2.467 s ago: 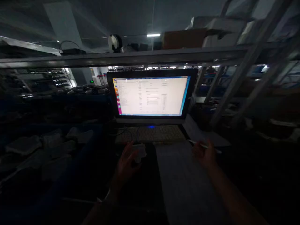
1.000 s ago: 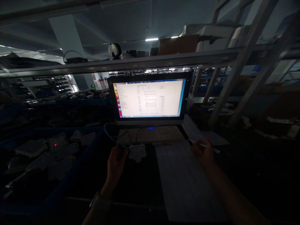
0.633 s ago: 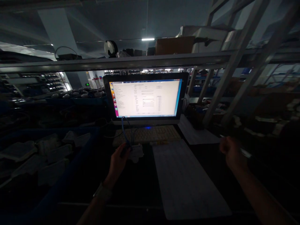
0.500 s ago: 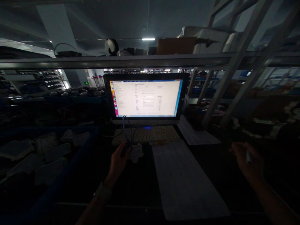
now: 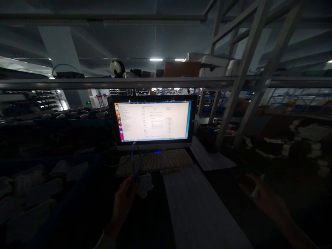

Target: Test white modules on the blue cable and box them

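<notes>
Very dim overall: the glaring screen (image 5: 155,121) outshines distant ceiling lights (image 5: 156,59); foreground sinks into grainy shadow.

And it's a blue cable (image 5: 132,159), pale case (image 5: 145,185), white pen (image 5: 255,192)! The screen (image 5: 155,121) blazes white, blue down its right edge; keyboard (image 5: 167,159) pale, bin (image 5: 66,202) deep blue, carton (image 5: 181,69) brown.

The left hand (image 5: 123,194) has its fingers bent, with the tips brought together; its wrist (image 5: 114,223) is below, toward the bottom edge. The right hand (image 5: 267,200) is well apart from it — 2 fingers point inward — and its forearm (image 5: 294,226) slopes toward the lower right corner.
</notes>
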`<state>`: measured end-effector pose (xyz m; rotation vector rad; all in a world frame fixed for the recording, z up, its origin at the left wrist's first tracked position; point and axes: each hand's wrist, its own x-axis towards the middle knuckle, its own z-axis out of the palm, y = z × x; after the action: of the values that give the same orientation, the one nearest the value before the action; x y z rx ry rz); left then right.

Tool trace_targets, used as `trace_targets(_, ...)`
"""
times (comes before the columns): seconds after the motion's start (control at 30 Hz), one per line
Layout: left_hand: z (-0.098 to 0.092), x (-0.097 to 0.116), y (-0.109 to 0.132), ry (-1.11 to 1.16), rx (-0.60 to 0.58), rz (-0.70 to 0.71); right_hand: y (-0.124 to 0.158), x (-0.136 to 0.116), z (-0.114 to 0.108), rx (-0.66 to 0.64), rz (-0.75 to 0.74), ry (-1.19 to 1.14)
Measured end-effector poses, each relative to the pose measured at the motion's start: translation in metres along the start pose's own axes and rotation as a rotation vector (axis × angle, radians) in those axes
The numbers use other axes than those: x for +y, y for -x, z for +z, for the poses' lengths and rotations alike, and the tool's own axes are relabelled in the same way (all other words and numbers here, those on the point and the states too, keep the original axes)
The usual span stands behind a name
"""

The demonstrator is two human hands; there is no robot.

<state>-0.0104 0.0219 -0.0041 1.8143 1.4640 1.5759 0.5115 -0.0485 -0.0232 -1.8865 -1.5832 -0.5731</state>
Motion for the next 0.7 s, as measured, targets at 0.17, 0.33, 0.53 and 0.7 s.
trace_targets(0.17,0.0,-0.002,0.0,0.008,0.009,0.032,-0.001,0.006,0.01,-0.085,-0.092,-0.072)
trace_targets(0.33,0.0,-0.002,0.0,0.004,-0.002,0.031,0.0,0.012,0.013,-0.132,-0.062,-0.105)
trace_targets(0.53,-0.001,0.002,0.0,0.012,-0.008,0.014,0.0,0.014,0.015,-0.107,-0.053,-0.131)
trace_targets(0.7,0.0,0.003,0.001,0.012,0.027,0.03,0.002,0.019,0.019,-0.125,-0.051,-0.12)
